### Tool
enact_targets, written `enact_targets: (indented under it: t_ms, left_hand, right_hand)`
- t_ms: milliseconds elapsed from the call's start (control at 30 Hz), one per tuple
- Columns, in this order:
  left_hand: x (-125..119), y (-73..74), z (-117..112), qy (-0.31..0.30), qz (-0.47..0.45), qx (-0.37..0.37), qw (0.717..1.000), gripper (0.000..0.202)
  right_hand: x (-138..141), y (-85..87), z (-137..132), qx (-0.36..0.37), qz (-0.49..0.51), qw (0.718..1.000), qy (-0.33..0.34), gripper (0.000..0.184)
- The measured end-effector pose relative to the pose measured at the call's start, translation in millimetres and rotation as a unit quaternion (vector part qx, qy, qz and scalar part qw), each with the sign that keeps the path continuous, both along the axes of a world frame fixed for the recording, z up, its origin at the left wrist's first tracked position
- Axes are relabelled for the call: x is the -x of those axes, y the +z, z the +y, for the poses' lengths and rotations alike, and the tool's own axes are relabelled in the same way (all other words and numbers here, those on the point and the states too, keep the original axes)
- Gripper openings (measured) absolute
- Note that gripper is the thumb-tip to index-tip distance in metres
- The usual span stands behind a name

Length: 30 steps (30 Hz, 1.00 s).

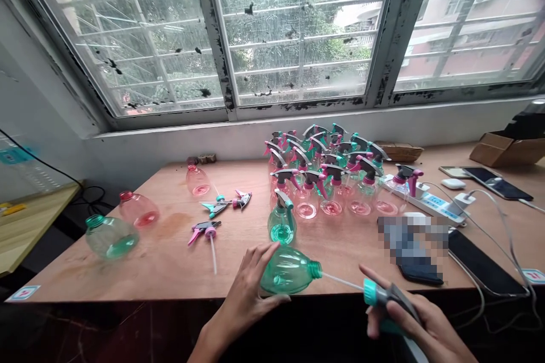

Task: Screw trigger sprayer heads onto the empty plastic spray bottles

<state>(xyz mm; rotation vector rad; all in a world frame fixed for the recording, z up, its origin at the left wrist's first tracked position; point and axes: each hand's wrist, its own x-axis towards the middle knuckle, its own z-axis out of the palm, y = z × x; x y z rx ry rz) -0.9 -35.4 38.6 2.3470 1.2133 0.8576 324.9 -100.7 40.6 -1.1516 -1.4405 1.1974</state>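
My left hand grips a green see-through bottle lying on its side at the table's near edge, its neck pointing right. My right hand is closed round a grey spray head with a teal collar. The head's thin white tube reaches into the bottle's open neck. The collar is still apart from the neck.
A cluster of several finished spray bottles stands mid-table, one green one in front. Loose spray heads and empty bottles lie at the left. Phones, a power strip and cables are at the right.
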Motion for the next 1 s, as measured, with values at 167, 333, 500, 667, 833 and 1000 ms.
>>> enact_targets:
  t_ms: [167, 333, 500, 667, 833, 1000]
  left_hand:
    - [-9.9, -3.0, 3.5, -0.012, -0.027, 0.022, 0.999, 0.094]
    - [-13.3, -5.8, 8.0, -0.024, -0.096, 0.104, 0.990, 0.090]
    - [-5.5, -8.6, 15.8, -0.039, -0.157, 0.190, 0.968, 0.081]
    - [9.4, -15.9, 26.2, -0.029, -0.189, 0.268, 0.944, 0.069]
    - [12.5, -14.5, 30.1, -0.057, -0.196, 0.304, 0.930, 0.077]
    - [15.3, -6.9, 29.6, -0.055, -0.190, 0.305, 0.932, 0.083]
  right_hand:
    - [16.8, -11.2, 23.2, 0.050, -0.021, 0.994, 0.094, 0.046]
    - [23.7, -22.1, 51.5, 0.038, -0.026, 0.997, 0.069, 0.057]
    - [32.3, -14.7, 87.7, 0.053, 0.023, 0.988, 0.140, 0.053]
    - [42.1, -22.9, 112.5, 0.059, 0.079, 0.986, 0.133, 0.051]
    - [42.6, -36.5, 115.5, 0.049, 0.075, 0.989, 0.115, 0.052]
    - [38.4, -42.6, 110.5, 0.037, 0.064, 0.993, 0.089, 0.048]
